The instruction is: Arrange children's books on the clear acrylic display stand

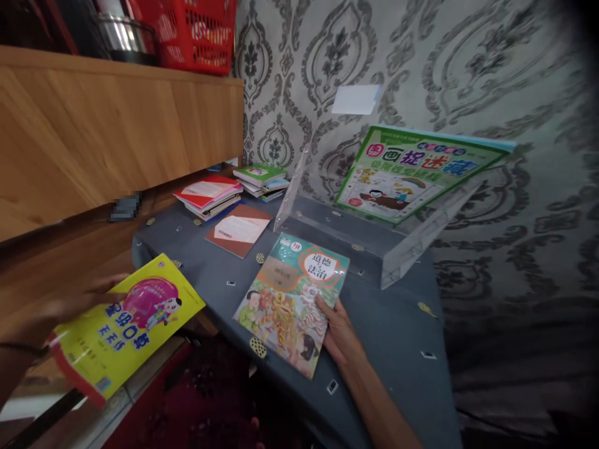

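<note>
My left hand (100,293) grips a yellow workbook (126,324) with a pink circle and a cartoon child on its cover. That workbook hangs off the front left of the table, and its pages hide part of my fingers. In my right hand (339,330) is a teal textbook (294,299) with a lion dance picture, held by its right edge with the thumb on the cover. Behind it stands a clear acrylic rack (327,227). A green picture book (402,174) leans inside the rack, towards its right side.
Two stacks of books, one topped red (210,190) and one green (259,174), sit at the table's back left. A brown booklet (238,231) lies before them. A wooden cabinet (121,131) holds a red basket (191,37). Patterned wall (281,75) borders the grey tablecloth (393,337).
</note>
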The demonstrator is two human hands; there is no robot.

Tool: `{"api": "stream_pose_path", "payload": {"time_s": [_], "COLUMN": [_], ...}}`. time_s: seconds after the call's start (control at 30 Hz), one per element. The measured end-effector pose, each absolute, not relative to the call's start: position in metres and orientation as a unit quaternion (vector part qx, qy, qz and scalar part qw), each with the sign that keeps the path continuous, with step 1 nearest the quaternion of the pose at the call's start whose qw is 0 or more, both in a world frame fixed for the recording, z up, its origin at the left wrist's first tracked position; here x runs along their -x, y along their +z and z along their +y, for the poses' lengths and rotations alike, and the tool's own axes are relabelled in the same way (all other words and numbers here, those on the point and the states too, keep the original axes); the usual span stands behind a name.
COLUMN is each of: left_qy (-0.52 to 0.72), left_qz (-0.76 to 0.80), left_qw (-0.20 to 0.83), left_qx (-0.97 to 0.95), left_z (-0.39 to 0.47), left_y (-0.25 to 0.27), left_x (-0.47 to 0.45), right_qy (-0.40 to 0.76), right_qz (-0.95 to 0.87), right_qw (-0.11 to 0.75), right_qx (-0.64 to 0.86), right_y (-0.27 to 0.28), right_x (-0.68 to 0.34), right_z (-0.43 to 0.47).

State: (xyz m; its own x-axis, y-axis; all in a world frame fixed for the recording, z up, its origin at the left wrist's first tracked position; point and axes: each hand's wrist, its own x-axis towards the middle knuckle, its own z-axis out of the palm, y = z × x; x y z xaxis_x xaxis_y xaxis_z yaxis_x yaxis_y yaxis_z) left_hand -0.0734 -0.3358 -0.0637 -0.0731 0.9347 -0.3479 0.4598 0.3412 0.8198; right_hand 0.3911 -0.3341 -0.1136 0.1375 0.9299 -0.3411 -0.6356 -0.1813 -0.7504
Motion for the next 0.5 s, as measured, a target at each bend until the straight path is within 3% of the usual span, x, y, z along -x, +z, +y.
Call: {"api": "stream_pose_path", "payload": {"time_s": [0.13,0.3,0.4,0.5], "left_qy": [0.225,0.279,0.312,0.31], "left_qz": [0.683,0.641,0.567,0.465], "left_qw": [0.514,0.538,0.604,0.684], "left_qx": [-0.467,-0.472,-0.465,-0.468], "left_z": [-0.347,-0.321,-0.286,-0.255], "left_y": [-0.021,0.033,0.019,-0.032], "left_x": [0.065,0.067,0.022,-0.065], "right_qy": [0.646,0.685,0.71,0.736], "right_qz": [-0.181,-0.179,-0.177,-0.188], "right_qw": [0.612,0.605,0.6,0.576], "right_qx": [0.418,0.364,0.324,0.301], "right_y": [-0.117,-0.128,-0.138,-0.142], "right_x": [-0.393,-0.393,-0.391,-0.388], "right_z": [-0.333,-0.331,-0.329,-0.329]}}
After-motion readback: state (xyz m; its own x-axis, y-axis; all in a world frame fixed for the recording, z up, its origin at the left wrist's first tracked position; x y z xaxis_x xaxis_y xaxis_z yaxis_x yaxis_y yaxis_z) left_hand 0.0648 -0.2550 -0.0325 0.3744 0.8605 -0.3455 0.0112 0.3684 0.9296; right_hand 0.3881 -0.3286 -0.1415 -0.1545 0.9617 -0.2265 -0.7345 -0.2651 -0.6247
